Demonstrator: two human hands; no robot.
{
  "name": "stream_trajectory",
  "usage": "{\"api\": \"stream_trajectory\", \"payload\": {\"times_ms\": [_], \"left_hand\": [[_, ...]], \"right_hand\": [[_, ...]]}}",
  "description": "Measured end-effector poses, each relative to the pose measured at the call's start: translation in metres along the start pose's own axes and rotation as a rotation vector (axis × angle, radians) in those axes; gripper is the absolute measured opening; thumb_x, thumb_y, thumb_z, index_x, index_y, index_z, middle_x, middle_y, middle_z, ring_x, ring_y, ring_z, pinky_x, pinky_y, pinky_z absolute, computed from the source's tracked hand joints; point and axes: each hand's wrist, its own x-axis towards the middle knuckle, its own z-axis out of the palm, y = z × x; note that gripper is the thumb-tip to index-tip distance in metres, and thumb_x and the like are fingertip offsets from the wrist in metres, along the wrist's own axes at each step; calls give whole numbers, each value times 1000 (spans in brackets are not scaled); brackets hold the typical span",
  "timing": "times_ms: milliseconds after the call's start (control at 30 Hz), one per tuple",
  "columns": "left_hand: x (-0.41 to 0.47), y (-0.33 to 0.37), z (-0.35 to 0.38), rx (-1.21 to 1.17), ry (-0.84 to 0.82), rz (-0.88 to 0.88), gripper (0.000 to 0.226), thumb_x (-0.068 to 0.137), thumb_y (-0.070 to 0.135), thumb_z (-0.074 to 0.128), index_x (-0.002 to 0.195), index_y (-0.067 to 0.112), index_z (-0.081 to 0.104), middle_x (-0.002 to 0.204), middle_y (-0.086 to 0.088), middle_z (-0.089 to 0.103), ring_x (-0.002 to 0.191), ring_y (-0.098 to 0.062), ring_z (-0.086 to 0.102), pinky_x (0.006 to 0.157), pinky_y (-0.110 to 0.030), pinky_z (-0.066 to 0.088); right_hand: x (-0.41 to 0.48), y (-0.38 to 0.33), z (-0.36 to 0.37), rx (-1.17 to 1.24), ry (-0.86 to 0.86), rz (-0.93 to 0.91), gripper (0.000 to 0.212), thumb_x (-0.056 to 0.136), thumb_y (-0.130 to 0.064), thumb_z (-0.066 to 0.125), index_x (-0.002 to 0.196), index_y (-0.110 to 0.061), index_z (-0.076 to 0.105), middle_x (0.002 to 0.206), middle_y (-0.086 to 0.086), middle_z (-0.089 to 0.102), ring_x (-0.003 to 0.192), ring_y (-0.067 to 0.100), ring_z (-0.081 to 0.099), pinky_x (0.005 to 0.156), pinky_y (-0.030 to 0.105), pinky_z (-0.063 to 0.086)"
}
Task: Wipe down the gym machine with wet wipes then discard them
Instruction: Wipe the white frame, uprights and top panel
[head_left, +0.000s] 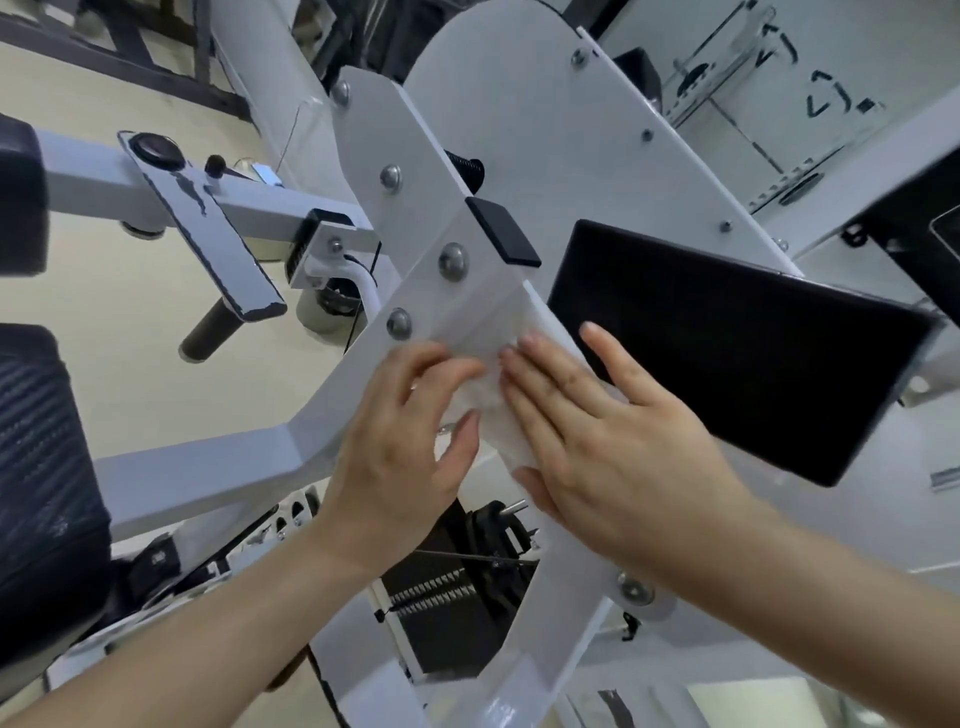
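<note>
Head view, looking down at both hands on the white gym machine (545, 130). The left hand (410, 441) reaches in from the lower left with its forearm rising diagonally. Its fingers are bent at the knuckles, and the fingertips and thumb bear on the wet wipe (491, 410). This grip is partly closed and pinches a bunched fold of the wipe between thumb and fingers. The right hand (613, 441) enters from the lower right and lies palm down. Its fingers (540, 374) are straight and close together, and its thumb is tucked at the lower edge of the wipe. This grip is fully open and presses the wipe flat rather than holding it.

The wet wipe is spread over the sloping frame arm (467, 306) of the machine, between and under the two hands, whose fingertips almost meet on it. Its upper edge reaches up towards a black end cap (501, 231).

Round-headed bolts (452, 261) run in a line along the frame arm, just above the left hand. A black pad (727, 353) stands just beside the right hand, on its outer side. A weight stack (441, 597) shows below the wrists, behind the frame. A dark seat pad (41, 493) fills the left edge, well apart from the hands
</note>
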Motion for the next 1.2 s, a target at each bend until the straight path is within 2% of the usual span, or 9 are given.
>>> {"api": "stream_trajectory", "payload": {"times_ms": [100,233,333,467,667,767,900,1067,1200], "left_hand": [[3,12,-6,-105,-69,-59,35,83,5,54,117,12,57,110,2,53,98,-12,54,86,-30,51],[1,22,-2,-330,-159,-429,34,82,5,51,110,26,54,97,7,56,95,-9,56,84,-30,51],[-4,25,-4,-413,-195,-494,38,85,7,54,117,28,50,107,8,56,105,-6,55,90,-25,51],[4,26,-12,-401,-163,-513,38,88,4,58,116,29,52,111,9,57,106,0,54,82,-8,46],[10,23,-25,-451,-67,-633,20,83,11,73,77,28,66,78,12,69,75,-3,66,70,-19,53],[24,29,-39,-460,70,-547,20,81,3,73,76,22,68,74,8,69,69,-7,66,66,-16,51],[44,4,-51,-110,153,-345,24,77,-3,66,83,20,70,79,2,61,67,-10,56,67,-27,51],[45,-14,-48,148,85,-260,43,80,3,64,118,23,61,100,-3,55,76,-19,57,66,-42,53],[46,-6,-33,349,161,134,48,87,9,63,133,4,51,126,-20,54,111,-34,55,89,-47,50]], "right_hand": [[25,-19,3,-84,-34,78,69,96,-46,38,143,3,25,153,23,31,147,37,18,120,52,-5],[7,-42,16,-127,-141,-46,73,99,-44,29,146,7,3,156,26,-1,147,40,-6,112,54,-22],[5,-26,11,28,-5,-4,61,95,-38,34,141,2,41,150,23,37,144,36,28,120,52,9],[31,2,5,112,208,-15,50,91,-21,32,117,-1,68,128,18,63,131,33,51,109,51,39],[36,7,-2,152,618,-133,33,99,-9,43,91,-7,75,101,7,74,98,25,70,91,40,41],[56,24,-15,105,820,-193,27,100,-11,50,94,-8,76,113,6,72,104,27,68,90,40,40],[81,37,-11,-4,598,-157,27,98,-17,49,119,-15,67,143,3,53,130,24,51,97,41,34],[82,44,-8,394,416,-103,56,84,-16,50,140,-17,50,157,-1,34,142,18,33,100,40,34],[90,33,0,814,469,-11,72,75,2,48,146,-3,38,159,12,25,149,24,21,118,44,27]]}}
